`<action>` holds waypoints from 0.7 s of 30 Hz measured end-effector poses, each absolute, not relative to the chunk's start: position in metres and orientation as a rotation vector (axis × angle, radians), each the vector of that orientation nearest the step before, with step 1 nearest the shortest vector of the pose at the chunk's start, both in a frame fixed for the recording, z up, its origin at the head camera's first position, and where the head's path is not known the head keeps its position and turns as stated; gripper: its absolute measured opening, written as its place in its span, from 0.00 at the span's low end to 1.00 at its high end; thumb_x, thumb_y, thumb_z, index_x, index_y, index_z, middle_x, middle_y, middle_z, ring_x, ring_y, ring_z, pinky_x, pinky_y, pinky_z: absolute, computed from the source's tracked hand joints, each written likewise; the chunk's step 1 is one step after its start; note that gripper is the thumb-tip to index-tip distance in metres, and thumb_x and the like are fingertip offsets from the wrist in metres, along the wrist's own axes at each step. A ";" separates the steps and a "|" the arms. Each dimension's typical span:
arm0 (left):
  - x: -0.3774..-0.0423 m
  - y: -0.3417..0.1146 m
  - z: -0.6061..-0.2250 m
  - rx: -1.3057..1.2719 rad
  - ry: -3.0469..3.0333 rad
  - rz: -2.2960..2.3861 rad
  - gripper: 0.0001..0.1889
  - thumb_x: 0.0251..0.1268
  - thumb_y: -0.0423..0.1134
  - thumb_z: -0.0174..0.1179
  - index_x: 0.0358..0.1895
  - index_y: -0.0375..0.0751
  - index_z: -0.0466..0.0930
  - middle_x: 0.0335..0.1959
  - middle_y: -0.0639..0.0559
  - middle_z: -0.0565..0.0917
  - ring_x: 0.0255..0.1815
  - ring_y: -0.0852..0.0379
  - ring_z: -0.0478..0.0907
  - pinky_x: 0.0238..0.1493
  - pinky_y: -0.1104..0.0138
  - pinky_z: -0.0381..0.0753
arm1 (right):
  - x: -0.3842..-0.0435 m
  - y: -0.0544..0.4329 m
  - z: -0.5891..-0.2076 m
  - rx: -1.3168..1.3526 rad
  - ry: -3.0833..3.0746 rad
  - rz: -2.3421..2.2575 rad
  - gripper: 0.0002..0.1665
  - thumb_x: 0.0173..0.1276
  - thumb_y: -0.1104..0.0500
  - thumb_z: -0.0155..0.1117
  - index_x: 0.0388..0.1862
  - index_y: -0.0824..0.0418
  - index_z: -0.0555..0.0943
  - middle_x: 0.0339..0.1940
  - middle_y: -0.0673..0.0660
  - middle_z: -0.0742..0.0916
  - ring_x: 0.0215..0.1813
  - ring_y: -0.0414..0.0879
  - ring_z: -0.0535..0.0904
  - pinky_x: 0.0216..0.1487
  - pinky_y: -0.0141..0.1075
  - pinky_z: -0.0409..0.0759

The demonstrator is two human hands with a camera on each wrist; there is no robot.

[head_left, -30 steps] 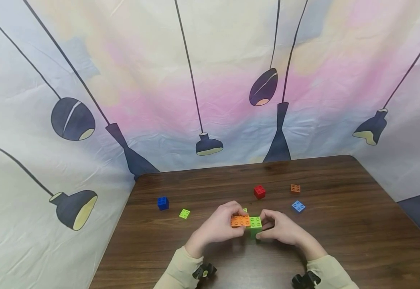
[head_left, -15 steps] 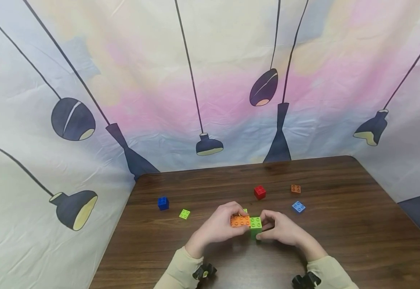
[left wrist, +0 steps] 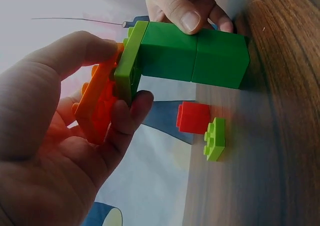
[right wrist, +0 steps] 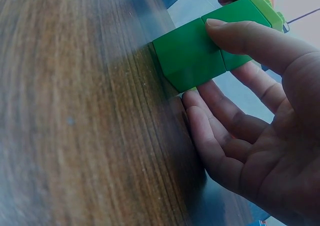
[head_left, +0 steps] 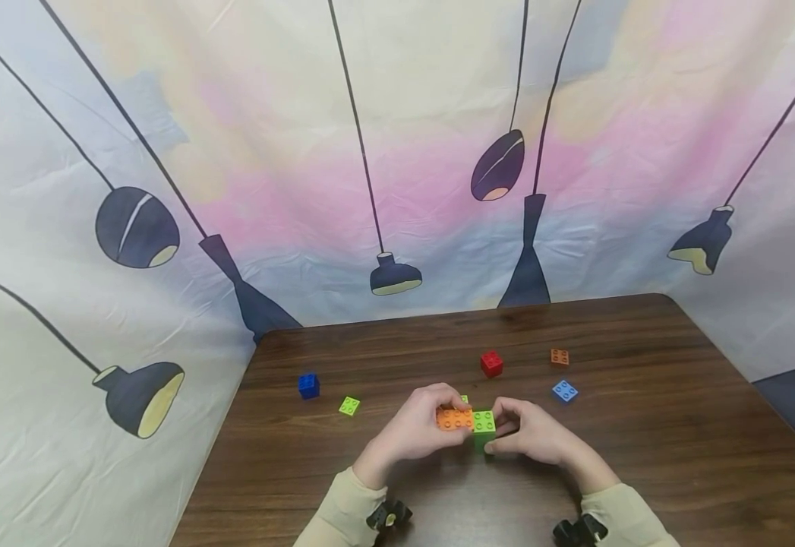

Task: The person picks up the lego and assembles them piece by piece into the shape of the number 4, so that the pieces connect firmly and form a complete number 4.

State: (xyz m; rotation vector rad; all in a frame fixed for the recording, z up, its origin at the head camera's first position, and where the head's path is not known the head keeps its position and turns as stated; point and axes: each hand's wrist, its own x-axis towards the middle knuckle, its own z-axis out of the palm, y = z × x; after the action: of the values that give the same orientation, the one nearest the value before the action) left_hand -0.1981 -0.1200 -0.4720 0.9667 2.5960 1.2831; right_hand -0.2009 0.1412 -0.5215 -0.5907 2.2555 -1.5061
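In the head view my left hand (head_left: 421,425) pinches an orange building-block plate (head_left: 453,419) between thumb and fingers. That plate overlaps a lime plate (left wrist: 129,66), which sits on top of two stacked green blocks (left wrist: 220,58). Seen from the left wrist, the orange plate (left wrist: 92,106) slants a little against the lime one; whether their studs are joined, I cannot tell. My right hand (head_left: 530,431) grips the green stack (right wrist: 187,53), its thumb across the seam and its other fingers on the far side. The stack stands upright on the table.
A red block (head_left: 491,364) and a partly hidden lime plate (left wrist: 215,138) lie behind the hands. On the left are a blue block (head_left: 308,385) and another lime plate (head_left: 349,406). An orange-brown plate (head_left: 559,357) and a light blue plate (head_left: 564,391) lie right on the wooden table (head_left: 677,425).
My left thumb has shifted slightly right along the front of the orange plate. The right hand and the green stack have stayed in place.
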 end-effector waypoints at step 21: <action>-0.199 -0.119 -0.479 0.980 2.585 1.339 0.12 0.59 0.36 0.78 0.45 0.45 0.91 0.42 0.62 0.84 0.41 0.66 0.78 0.42 0.72 0.81 | -0.201 0.141 -0.522 -0.591 2.254 -1.505 0.20 0.62 0.58 0.84 0.43 0.58 0.79 0.45 0.54 0.89 0.51 0.50 0.88 0.49 0.39 0.87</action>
State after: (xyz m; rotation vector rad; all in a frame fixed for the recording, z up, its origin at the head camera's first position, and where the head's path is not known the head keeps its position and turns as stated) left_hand -0.1994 -0.1195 -0.4788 0.9804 2.5848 1.3394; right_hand -0.2009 0.1411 -0.5219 -0.5911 2.2538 -1.5049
